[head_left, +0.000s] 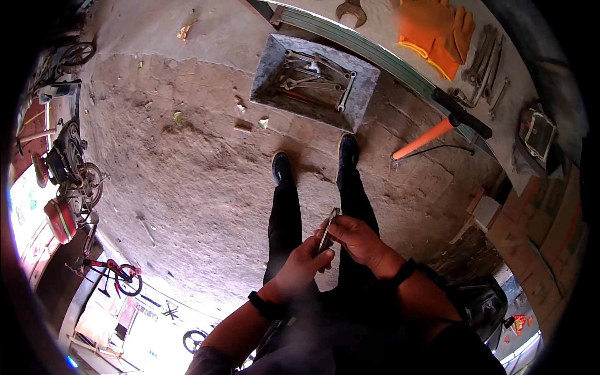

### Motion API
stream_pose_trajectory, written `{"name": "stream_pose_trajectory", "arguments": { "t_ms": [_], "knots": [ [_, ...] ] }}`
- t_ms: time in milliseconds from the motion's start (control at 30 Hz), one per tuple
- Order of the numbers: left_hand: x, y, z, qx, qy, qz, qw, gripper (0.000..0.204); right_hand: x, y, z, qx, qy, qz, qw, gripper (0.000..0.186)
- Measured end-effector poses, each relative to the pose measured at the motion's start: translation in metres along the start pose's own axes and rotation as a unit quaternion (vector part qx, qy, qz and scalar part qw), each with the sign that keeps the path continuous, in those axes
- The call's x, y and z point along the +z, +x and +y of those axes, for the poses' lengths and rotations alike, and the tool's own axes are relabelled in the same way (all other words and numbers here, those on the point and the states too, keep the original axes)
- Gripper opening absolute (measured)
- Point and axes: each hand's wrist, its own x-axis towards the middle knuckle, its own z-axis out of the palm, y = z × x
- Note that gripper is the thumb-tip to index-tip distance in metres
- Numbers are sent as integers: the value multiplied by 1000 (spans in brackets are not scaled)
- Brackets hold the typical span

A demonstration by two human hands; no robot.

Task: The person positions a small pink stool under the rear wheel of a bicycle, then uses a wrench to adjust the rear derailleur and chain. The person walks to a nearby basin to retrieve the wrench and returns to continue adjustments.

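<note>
Both my hands meet in front of my body, above my dark trousers. A slim, shiny metal tool (326, 235), possibly a small wrench, stands slanted between them; fingers cover much of it, so its kind is uncertain. My left hand (301, 262) is closed round its lower part. The fingers of my right hand (357, 239) pinch it near the upper end. Beyond my shoes on the ground lies a grey metal tray (265, 81), holding several wrenches (315, 78) in a loose heap.
An orange-bodied hand pump (426, 137) with a black handle stands at the right. Orange gloves (428, 31), a big wrench head (351, 11) and more wrenches (484, 65) lie on a ledge at the far right. A motorcycle (75, 169) and a bicycle (115, 275) are at the left.
</note>
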Motion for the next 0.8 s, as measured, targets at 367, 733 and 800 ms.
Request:
{"name": "stream_pose_trajectory", "arguments": {
  "t_ms": [367, 733, 800],
  "knots": [
    [6, 14, -17, -31, 11, 12, 999, 29, -15, -7, -1, 28, -15, 55, 998, 22],
    [12, 19, -19, -31, -1, -1, 1000, 33, -27, -11, 3, 14, 48, 29, 998, 27],
    [14, 19, -17, -32, -5, 3, 999, 33, -28, -11, 3, 9, 58, 20, 998, 27]
  ]
}}
